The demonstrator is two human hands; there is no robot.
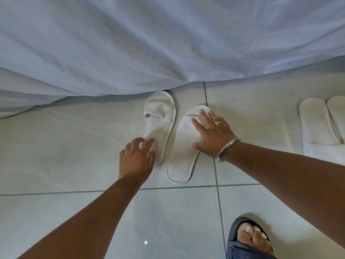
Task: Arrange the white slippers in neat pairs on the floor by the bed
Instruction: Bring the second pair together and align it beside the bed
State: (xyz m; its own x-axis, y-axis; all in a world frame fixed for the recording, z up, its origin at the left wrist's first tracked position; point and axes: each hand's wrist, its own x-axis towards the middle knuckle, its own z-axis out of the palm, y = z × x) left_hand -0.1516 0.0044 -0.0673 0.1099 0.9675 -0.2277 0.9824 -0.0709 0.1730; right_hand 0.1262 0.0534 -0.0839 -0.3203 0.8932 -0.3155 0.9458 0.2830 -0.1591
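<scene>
Two white slippers lie side by side on the tiled floor, toes toward the bed. The left slipper (160,116) sits a little farther forward, its toe almost under the hanging sheet. My left hand (137,157) curls its fingers around that slipper's heel. The right slipper (182,154) lies slightly back and angled. My right hand (211,133) rests flat on its upper strap with fingers spread, pressing down; it wears a ring and a bracelet. A second pair of white slippers (317,128) lies together at the right edge, partly cut off.
The white bed sheet (149,49) hangs across the whole upper half, down to the floor. Pale grey floor tiles (74,146) with dark grout lines spread around. My foot in a dark blue sandal (250,240) stands at the bottom right.
</scene>
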